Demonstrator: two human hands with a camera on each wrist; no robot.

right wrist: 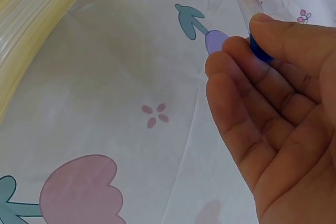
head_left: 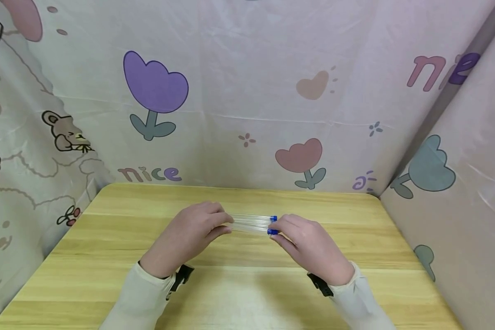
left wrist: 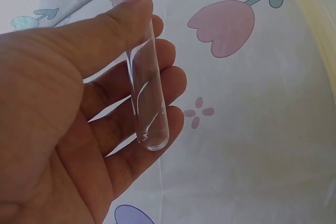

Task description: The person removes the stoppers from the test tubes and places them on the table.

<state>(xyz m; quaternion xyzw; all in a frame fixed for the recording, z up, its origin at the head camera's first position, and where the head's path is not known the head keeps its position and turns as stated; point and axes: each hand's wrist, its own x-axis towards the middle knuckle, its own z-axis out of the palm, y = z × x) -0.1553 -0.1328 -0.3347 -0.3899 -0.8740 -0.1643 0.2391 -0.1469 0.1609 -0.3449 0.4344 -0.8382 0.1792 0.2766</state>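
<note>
Probably light and stiff, judging by the slim, clear look of the tube (left wrist: 148, 95); likely slick against bare skin and apt to roll if laid down. Cannot tell glass from plastic here, so best treated as breakable: no squeezing hard, no bending across the span. Best taken lightly along the straight body with the left hand (head_left: 189, 234), short of the rounded end, and by the blue cap (right wrist: 260, 51) with the right hand (head_left: 314, 247).

Held crosswise between both hands, above the tabletop (head_left: 239, 295). Pinched on the left between thumb and fingers, with the lower fingers loosely bent behind the rounded end. Pinched on the right at the cap, between thumb and forefinger, with the remaining fingers half curled and holding nothing.

Straight, narrow and see-through, with pale streaks of reflected light down the side; domed smoothly at one end, finished in solid blue at the other, partly hidden behind the right thumb. Seemingly empty. Similar in look to the other tubes (head_left: 251, 218) lying just beyond, likewise clear and blue-capped.
</note>
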